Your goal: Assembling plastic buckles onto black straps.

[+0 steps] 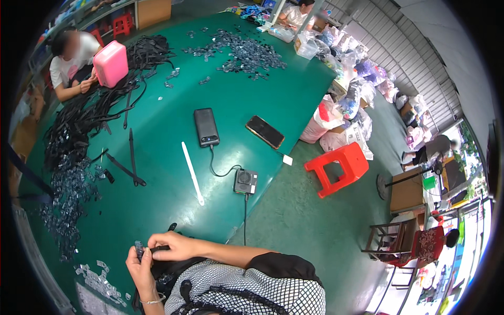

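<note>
together, almost fingertip to fingertip, the two hands work low at the worktop's (168,210) near edge. the left hand (139,269), a bracelet (153,300) at its wrist, pinches a small clear piece (138,245); the right hand (177,247) is closed on a short black strap (160,248) pointing toward it. whether strap and piece are joined is too small to tell.

just below and left, pale clear bits (98,278) lie scattered. farther up the left side, a heap of darker clear pieces (68,202) meets a tangle of black straps (71,123), with a few loose straps (132,157) beside it. mid-worktop are a white strip (192,173), a black power bank (206,127) cabled to a small boxy device (245,181), and a phone (265,132) near the right edge. a red stool (338,168) is on the floor beyond. at the upper left, a co-worker (71,65) sits by a pink case (111,64).
</note>
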### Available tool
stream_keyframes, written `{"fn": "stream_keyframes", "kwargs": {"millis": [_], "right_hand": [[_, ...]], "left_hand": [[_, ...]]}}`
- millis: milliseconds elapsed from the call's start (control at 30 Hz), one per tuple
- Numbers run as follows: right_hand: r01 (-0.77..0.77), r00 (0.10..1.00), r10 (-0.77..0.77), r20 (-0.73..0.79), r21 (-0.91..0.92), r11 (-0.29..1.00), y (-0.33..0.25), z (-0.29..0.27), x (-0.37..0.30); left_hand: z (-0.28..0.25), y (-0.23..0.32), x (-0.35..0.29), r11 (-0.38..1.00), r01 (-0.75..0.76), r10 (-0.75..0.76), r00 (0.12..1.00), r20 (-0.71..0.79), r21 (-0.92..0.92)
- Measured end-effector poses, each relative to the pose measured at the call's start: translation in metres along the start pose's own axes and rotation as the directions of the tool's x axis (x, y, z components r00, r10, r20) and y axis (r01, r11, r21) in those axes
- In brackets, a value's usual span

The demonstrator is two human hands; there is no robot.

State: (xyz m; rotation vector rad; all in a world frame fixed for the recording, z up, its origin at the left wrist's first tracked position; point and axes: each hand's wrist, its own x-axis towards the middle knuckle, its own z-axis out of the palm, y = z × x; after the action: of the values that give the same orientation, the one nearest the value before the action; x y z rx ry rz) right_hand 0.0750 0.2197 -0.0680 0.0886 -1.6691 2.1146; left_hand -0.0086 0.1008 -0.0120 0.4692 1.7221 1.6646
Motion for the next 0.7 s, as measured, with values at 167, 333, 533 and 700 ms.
{"fn": "stream_keyframes", "kwargs": {"millis": [167, 333, 533, 700], "right_hand": [[-0.257, 0.965, 0.254, 0.057, 0.056, 0.965, -0.002, -0.003, 0.016], [-0.245, 0.951, 0.237, -0.197, -0.018, 0.969, -0.020, -0.012, 0.022], [-0.031, 0.947, -0.119, -0.298, -0.453, 0.891, -0.021, 0.012, 0.024], [0.062, 0.922, -0.266, -0.282, -0.570, 0.819, -0.023, 0.013, 0.019]], "left_hand": [[-0.008, 0.002, 0.007, 0.968, 0.058, -0.065, 0.998, -0.020, -0.244], [-0.003, 0.022, 0.026, 0.942, 0.103, -0.063, 0.989, 0.135, -0.319], [-0.007, 0.022, 0.016, 0.847, 0.210, -0.127, 0.972, 0.198, -0.488], [-0.009, 0.015, 0.007, 0.745, 0.278, -0.133, 0.953, 0.273, -0.606]]}}
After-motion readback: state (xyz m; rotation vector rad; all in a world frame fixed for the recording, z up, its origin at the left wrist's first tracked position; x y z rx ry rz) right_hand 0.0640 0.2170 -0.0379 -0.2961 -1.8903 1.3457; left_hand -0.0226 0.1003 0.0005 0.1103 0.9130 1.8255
